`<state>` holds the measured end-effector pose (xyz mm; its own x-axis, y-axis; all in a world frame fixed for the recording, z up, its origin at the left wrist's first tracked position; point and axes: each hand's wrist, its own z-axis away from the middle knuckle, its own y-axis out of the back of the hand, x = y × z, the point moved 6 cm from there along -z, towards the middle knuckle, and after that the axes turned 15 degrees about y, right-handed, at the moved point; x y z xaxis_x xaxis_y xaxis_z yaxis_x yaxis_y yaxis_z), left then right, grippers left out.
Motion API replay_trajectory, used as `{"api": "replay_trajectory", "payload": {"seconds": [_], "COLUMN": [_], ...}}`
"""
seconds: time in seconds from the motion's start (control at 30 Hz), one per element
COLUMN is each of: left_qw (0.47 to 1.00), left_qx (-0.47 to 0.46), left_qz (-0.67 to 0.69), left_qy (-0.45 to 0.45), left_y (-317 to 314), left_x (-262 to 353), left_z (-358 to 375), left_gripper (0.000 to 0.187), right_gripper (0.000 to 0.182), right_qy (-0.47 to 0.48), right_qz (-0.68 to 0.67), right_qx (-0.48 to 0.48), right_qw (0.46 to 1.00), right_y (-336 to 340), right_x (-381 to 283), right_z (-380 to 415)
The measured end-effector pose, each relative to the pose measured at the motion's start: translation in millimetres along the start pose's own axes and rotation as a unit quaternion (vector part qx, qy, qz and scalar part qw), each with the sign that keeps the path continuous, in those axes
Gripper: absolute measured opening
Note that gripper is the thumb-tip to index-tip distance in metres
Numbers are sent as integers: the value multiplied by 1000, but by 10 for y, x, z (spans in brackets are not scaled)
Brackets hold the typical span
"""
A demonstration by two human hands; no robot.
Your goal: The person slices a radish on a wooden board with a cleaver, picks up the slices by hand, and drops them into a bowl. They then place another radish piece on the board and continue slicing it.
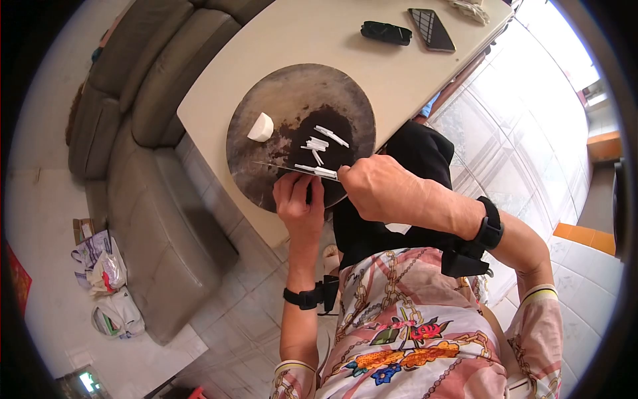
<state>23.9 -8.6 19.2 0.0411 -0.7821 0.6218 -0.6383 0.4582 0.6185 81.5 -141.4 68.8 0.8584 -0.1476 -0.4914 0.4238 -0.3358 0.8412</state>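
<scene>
A round, dark-stained board (266, 93) lies on the cream table. My right hand (372, 186) is closed around the handle end of a knife (276, 164), whose thin blade points left across the board. Just below the blade, my left hand (298, 198) has its fingers bent and pressed together at the board's near side; what they hold, if anything, is hidden. White strips (318, 171) lie along the blade between my hands. More white strips (317, 143) are scattered farther up the wet patch. A white chunk (261, 128) sits at the board's left.
On the table (312, 40) are a black case (386, 32), a phone (432, 30) and a pale cloth (470, 10). A grey leather sofa (159, 226) stands to the left, with bags (109, 286) beyond it. My black-clothed leg is beside the table's near edge.
</scene>
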Motion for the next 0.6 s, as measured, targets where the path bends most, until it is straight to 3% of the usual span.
{"api": "replay_trajectory", "payload": {"seconds": [0.33, 0.47, 0.6], "left_qw": [1000, 998, 998], "left_qx": [-21, -69, -61], "left_qz": [2, 10, 28], "left_qy": [-6, 9, 12], "left_y": [-7, 32, 29], "left_x": [20, -24, -65], "left_z": [-16, 4, 25], "left_gripper": [19, 18, 16], "right_gripper": [12, 11, 12], "right_qy": [13, 31, 31], "right_qz": [59, 42, 24], "right_qx": [32, 50, 70], "right_qw": [998, 997, 997], "right_y": [-135, -189, -64], "right_x": [-184, -124, -148], "right_z": [-124, -249, -143]}}
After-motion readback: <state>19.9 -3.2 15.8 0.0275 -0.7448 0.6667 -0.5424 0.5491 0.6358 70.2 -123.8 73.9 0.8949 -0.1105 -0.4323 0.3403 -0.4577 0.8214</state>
